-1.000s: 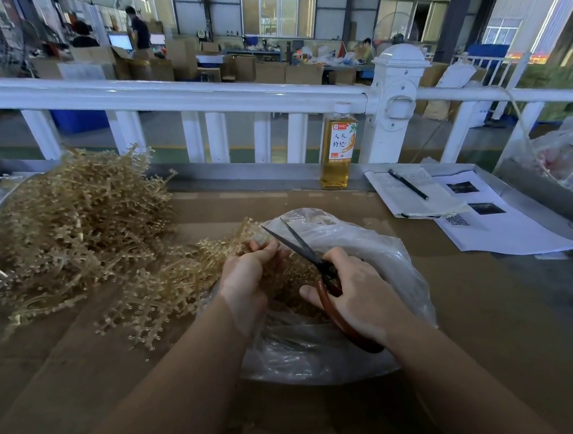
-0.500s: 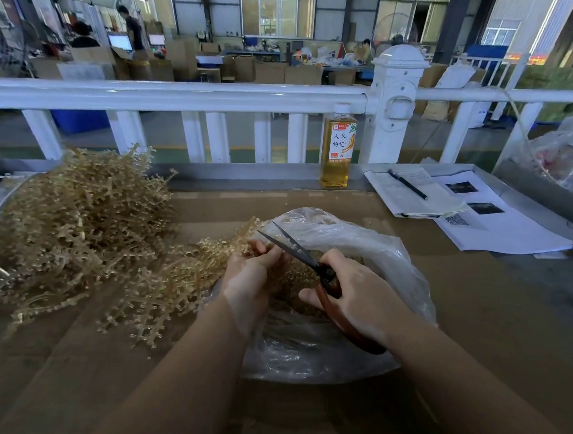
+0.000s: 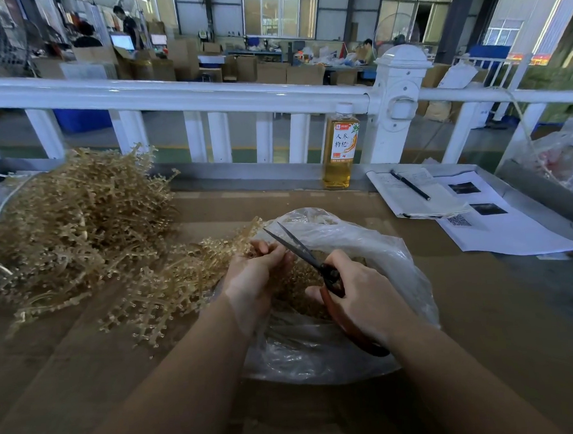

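A: Grip status?
B: Right hand (image 3: 360,299) is clenched through the red loops of the scissors (image 3: 306,254). Blades parted, tips toward 11 o'clock. Left hand (image 3: 252,279) pinches a sprig (image 3: 213,251) right by the blades, over the bag (image 3: 391,254).
A: Where does the sprig run?
B: From the left fingers out toward 9 o'clock, onto the table (image 3: 486,322). Its far end tangles into the pile (image 3: 78,229) at 10.
A: Handling?
B: Looks like thin moulded plastic: light, with a springy stem and small nubs that probably snap off. Snags on its neighbours. I'd hold the stem close to the cut, not the nubs, so it can't flex off the blades. The tan bits in the bag under the hands look like offcuts.
A: Beyond that?
B: Bottle (image 3: 340,149) at 12. Notebook (image 3: 422,205) with pen (image 3: 410,184) at 1. White rail (image 3: 204,94) behind.
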A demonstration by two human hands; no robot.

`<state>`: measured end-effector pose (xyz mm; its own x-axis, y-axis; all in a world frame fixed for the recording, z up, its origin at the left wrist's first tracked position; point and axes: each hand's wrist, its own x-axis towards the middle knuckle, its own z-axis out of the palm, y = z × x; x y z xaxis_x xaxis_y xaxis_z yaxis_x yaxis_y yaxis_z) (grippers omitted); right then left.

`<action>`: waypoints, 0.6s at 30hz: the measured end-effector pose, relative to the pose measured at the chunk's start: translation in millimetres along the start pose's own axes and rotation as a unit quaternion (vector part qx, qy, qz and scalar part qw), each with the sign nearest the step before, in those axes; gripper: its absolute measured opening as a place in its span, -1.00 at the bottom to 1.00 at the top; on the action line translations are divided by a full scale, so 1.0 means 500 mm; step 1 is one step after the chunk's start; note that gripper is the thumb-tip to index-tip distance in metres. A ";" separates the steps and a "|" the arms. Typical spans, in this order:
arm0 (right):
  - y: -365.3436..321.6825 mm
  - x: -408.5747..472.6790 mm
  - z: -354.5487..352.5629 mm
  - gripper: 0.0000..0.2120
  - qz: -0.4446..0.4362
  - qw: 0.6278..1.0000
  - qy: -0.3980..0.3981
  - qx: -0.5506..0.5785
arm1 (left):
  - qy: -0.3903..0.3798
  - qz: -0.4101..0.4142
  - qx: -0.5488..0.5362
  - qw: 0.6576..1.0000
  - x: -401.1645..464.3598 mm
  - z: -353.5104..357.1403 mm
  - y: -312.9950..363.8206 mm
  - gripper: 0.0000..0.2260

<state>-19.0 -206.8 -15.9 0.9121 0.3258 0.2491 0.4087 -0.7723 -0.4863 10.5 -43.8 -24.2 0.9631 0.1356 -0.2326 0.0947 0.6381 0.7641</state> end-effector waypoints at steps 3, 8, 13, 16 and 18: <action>-0.001 -0.001 -0.002 -0.67 -0.006 1.000 0.004 -0.014 | 0.001 -0.002 0.000 1.000 0.001 0.000 -0.002 -0.70; -0.001 -0.004 -0.007 -0.67 -0.006 1.000 0.004 -0.016 | -0.006 -0.007 0.001 1.000 0.003 -0.003 -0.002 -0.76; -0.001 -0.003 -0.007 -0.68 -0.003 1.000 0.008 -0.014 | 0.003 -0.007 0.005 1.000 0.000 -0.007 -0.006 -0.67; 0.001 -0.005 -0.009 -0.68 -0.002 1.000 0.007 -0.008 | 0.002 -0.002 0.013 1.000 -0.002 -0.001 -0.006 -0.75; 0.002 -0.006 -0.010 -0.68 -0.001 1.000 0.006 -0.002 | -0.013 0.002 0.015 1.000 -0.003 0.002 -0.004 -0.79</action>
<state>-21.3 -211.1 -13.0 0.9106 0.3217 0.2596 0.4108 -0.7741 -0.4817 9.3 -46.0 -25.1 0.9699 0.1173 -0.2136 0.0982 0.6141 0.7831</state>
